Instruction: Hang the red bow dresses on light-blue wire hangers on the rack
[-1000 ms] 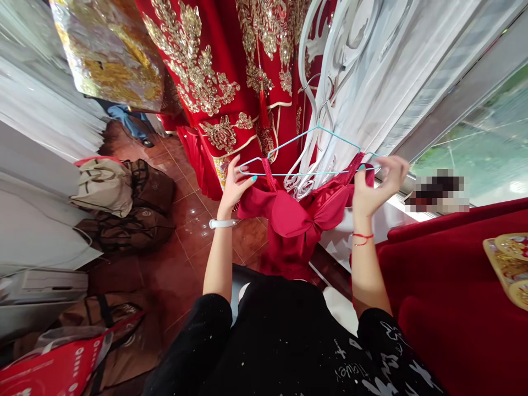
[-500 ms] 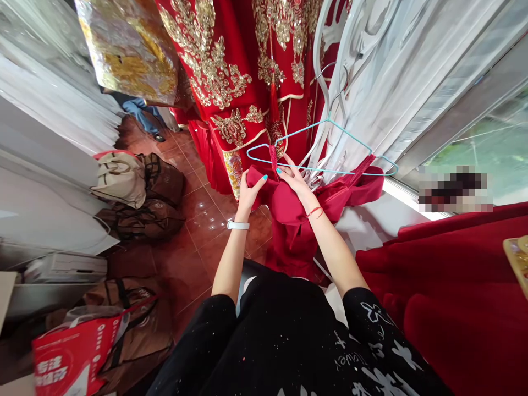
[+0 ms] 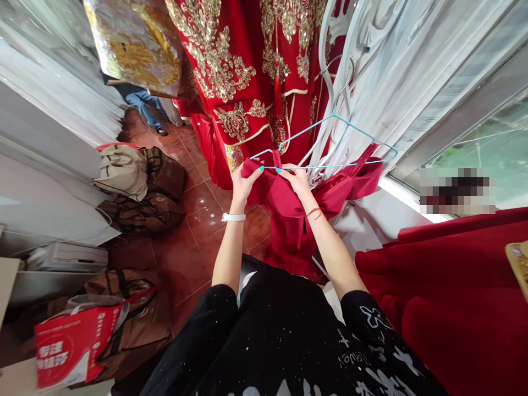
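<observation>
A dark red dress (image 3: pixel 284 195) hangs by its straps from a light blue wire hanger (image 3: pixel 350 124). My left hand (image 3: pixel 243 186) pinches the fabric at the dress's left shoulder piece, thumb on top. Close beside it, my right hand (image 3: pixel 296 179) grips the top edge of the dress near the base of the left strap (image 3: pixel 276 159), its thumb pointing left. The other strap (image 3: pixel 363 159) loops over the hanger's right side. Fingers behind the cloth are partly hidden. The hanger's hook reaches up to the white scrolled metal frame (image 3: pixel 328 71).
Red gowns with gold embroidery (image 3: pixel 225 66) hang straight ahead. Brown bags (image 3: pixel 165 176) and a cream bag (image 3: pixel 121 170) lie on the tiled floor at left, a red shopping bag (image 3: pixel 74 346) nearer. Red cloth (image 3: pixel 445 264) spreads at right beside a window. A person's legs (image 3: pixel 146 107) show behind.
Both hands have shifted slightly up with the dress fabric. The left strap now sits over the hanger wire more upright, and my right fingers have drawn down from it to the dress edge.
</observation>
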Available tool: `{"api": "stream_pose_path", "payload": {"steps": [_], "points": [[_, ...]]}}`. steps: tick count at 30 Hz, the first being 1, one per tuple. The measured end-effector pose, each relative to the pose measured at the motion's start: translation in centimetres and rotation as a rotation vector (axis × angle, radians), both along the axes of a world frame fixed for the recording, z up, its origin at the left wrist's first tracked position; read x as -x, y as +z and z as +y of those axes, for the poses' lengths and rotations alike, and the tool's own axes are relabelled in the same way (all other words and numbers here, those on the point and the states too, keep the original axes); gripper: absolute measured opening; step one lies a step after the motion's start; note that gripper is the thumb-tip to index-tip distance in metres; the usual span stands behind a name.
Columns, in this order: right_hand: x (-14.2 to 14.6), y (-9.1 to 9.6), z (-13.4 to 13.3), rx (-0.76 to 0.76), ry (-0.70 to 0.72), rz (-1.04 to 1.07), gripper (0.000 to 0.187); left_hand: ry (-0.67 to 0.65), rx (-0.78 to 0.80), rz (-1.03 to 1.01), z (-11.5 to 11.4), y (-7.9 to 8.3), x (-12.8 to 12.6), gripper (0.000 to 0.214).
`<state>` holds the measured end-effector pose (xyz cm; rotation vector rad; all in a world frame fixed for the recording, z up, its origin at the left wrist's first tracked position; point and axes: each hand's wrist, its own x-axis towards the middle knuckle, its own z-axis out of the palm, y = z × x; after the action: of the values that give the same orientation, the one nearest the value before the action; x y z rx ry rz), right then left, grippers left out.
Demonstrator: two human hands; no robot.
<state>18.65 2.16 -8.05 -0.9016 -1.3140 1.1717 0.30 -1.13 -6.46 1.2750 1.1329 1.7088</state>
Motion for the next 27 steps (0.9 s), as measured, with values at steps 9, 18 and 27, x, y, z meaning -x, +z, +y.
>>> {"api": "stream_pose_path", "payload": {"steps": [9,18,27], "points": [[-0.1,0.2,0.1,0.027,-0.003,-0.016,0.035,-0.282,-0.077,0.524,2.8,7.7,1.2,0.028],[-3.4,1.3,-1.7,0.045,0.031,-0.096,0.036,-0.234,-0.035,0.829,3.6,7.5,-2.1,0.044],[-22.8,0.9,-6.0,-0.193,-1.014,-0.029,0.037,-0.068,-0.399,0.761,1.7,6.8,-5.0,0.056]]}}
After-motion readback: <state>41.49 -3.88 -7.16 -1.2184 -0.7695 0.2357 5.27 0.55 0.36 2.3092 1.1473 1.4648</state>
